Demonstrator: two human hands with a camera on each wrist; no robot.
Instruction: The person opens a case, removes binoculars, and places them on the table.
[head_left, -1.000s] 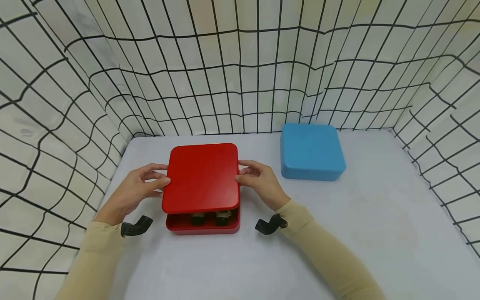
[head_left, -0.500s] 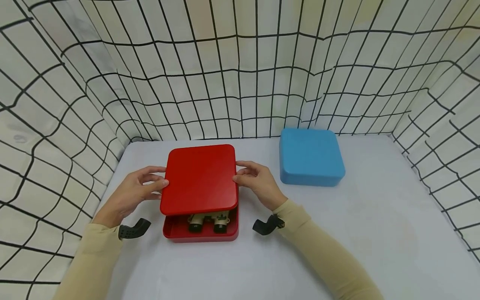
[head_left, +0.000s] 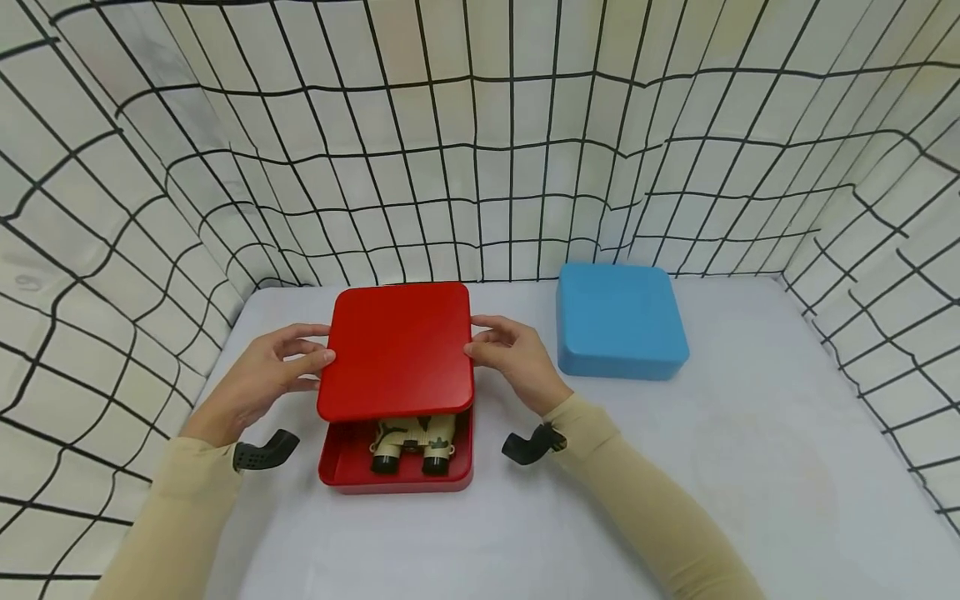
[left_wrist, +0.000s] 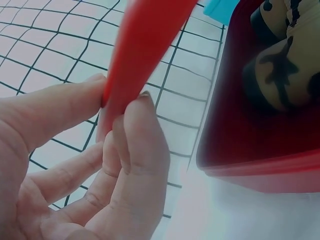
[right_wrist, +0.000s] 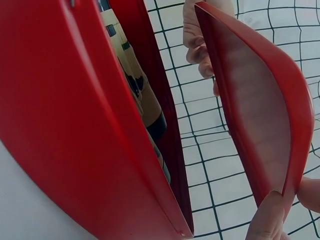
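Observation:
A red square lid (head_left: pixel 397 354) is pinched at its left edge by my left hand (head_left: pixel 266 375) and at its right edge by my right hand (head_left: pixel 517 362). In the right wrist view the lid (right_wrist: pixel 300 100) stands apart from the red box (right_wrist: pixel 75 125), with a gap between them. The box (head_left: pixel 397 487) rests on the table, its near part uncovered. Inside lie camouflage-patterned binoculars (head_left: pixel 412 440), tan with black eyepieces; the lid hides their far end in the head view. The left wrist view shows the binoculars (left_wrist: pixel 285 75) up close.
A blue box (head_left: pixel 622 321) sits on the white table (head_left: pixel 750 458) to the right, near the back. Black wire grid walls (head_left: pixel 510 167) enclose the table at the back and both sides. A black wrist mount (head_left: pixel 266 450) hangs beneath each wrist.
Both hands have raised the lid away from the box, and the uncovered part has grown. More of the binoculars shows now. The head view has tilted slightly upward.

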